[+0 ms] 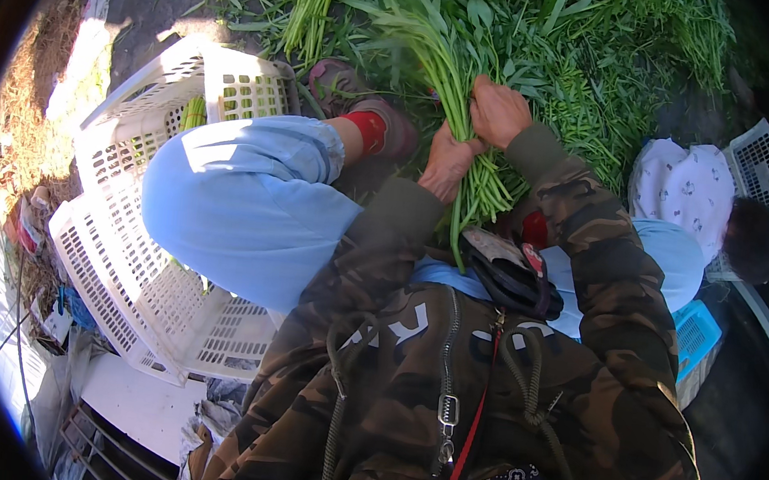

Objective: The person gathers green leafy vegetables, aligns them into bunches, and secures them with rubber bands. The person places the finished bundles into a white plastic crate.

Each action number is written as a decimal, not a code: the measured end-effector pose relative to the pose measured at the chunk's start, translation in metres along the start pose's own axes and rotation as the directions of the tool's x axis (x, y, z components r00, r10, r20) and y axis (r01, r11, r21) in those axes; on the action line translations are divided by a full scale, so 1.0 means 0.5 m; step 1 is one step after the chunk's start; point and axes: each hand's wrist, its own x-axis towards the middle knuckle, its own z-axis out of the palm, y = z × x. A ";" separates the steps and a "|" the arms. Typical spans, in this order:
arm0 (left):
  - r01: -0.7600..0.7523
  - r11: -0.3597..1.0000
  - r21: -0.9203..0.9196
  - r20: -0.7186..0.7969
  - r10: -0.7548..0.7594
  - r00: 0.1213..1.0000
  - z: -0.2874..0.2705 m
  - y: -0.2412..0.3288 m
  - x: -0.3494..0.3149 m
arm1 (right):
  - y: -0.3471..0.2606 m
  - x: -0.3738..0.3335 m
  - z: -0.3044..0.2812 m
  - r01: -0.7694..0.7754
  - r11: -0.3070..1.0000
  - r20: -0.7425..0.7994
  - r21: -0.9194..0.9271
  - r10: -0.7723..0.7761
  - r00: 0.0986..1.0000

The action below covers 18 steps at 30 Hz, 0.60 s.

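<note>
A bunch of water spinach (452,91) with long pale-green stems is held in front of me, its leaves pointing away and its cut ends (487,190) toward my lap. My left hand (450,162) is closed round the stems from the left. On the right side of the bunch, just above it, my right hand (499,113) is closed with curled fingers against the stems; its fingertips are partly hidden. Beneath and beyond both hands spreads a thick heap of loose greens (589,102). A separate sheaf of stems (310,10) lies at the far left of the heap.
White plastic crates (126,158) stand at my left, with some stems (194,112) inside. My knee in light blue cloth (242,196) juts between crate and hands. A dark pouch (514,274) sits by my lap. At right are a blue basket (694,336) and patterned white cloth (682,186).
</note>
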 end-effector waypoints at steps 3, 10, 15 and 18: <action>0.032 0.999 -0.006 -0.004 -0.032 0.999 0.007 0.010 -0.009 | 0.000 0.005 0.002 -0.107 0.993 -0.074 0.044 0.110 0.991; 0.061 0.995 -0.073 0.004 -0.061 0.998 -0.002 0.018 -0.020 | 0.080 0.035 -0.143 -0.113 0.567 -0.230 0.816 0.497 0.836; 0.104 0.991 -0.080 0.019 -0.103 0.995 0.014 0.034 -0.015 | 0.155 0.017 -0.165 0.106 -0.285 0.090 0.953 0.598 0.797; 0.074 0.994 -0.082 0.036 -0.071 0.997 0.007 0.020 -0.018 | -0.001 -0.003 -0.109 -0.476 0.431 0.358 0.767 0.329 0.874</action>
